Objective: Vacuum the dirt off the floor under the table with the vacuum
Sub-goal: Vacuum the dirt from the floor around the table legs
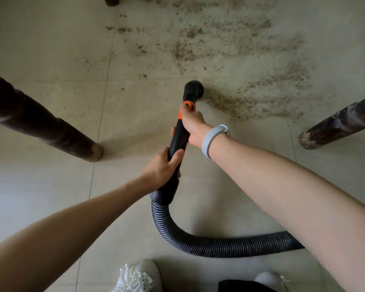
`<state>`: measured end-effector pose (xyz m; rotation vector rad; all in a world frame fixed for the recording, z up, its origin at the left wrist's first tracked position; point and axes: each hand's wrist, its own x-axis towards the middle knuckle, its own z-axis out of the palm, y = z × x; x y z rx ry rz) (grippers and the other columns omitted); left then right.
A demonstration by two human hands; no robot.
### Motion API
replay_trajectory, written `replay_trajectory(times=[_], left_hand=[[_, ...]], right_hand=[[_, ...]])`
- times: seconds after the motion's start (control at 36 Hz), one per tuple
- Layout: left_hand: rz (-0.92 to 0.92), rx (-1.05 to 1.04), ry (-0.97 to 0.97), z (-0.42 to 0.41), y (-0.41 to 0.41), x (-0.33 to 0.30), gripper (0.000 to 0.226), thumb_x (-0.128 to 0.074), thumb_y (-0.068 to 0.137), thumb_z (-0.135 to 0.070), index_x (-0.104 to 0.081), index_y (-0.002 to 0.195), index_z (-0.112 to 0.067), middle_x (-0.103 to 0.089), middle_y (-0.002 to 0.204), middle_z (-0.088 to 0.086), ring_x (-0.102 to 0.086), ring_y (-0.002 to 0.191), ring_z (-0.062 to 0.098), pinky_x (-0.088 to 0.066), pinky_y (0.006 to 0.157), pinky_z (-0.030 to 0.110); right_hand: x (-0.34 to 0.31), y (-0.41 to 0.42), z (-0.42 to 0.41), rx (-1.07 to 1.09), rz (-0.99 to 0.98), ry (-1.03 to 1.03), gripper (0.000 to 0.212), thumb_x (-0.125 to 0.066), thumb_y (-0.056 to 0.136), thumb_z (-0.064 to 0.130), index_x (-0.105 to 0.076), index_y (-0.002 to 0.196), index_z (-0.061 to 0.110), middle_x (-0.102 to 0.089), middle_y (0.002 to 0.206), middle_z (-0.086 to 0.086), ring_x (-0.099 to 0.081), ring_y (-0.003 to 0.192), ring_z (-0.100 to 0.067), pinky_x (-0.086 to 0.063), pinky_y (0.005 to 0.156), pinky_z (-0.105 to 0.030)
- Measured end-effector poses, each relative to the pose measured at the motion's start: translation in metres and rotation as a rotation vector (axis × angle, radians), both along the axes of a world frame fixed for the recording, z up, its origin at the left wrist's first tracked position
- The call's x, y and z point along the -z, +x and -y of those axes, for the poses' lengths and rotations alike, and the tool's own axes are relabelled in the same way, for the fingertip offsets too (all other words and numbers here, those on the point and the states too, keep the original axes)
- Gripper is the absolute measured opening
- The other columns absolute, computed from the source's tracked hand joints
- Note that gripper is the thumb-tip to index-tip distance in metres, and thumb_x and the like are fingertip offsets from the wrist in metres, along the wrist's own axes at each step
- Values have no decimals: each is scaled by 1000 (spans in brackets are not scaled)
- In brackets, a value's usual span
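The nozzle (191,92) lies just beyond the right hand's fingers (187,112), dirt (236,60) ahead and rightward. The left hand's fingers (173,159) lie behind, hose (198,239) trailing nearer; table legs (51,127) flank both sides.

Pale beige tiled floor (51,197): smooth, faintly glossy, thin grout lines. Loose brown dirt (230,51): gritty, granular, matt. Black plastic vacuum wand with orange collar (178,138): smooth, satin. Grey ribbed flexible hose (209,243): corrugated plastic, dull sheen. Dark brown wooden table legs (42,125): worn, scuffed, dusty at the feet. Pale grey wristband (213,138): smooth, matt, rubbery.
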<state>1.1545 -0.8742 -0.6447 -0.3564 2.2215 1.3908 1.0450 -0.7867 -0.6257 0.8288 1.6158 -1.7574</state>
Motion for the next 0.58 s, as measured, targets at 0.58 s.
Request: replay_trajectory(times=[0.58], left_hand=[[-9, -46, 74, -3, 18, 10, 27, -42, 100, -32, -44, 82, -12, -62, 47, 2, -60, 44, 16, -48, 59, 31]], right_hand=[[9, 22, -2, -42, -47, 10, 26, -43, 99, 33, -41, 90, 8, -49, 75, -9, -59, 61, -31, -54, 79, -48]])
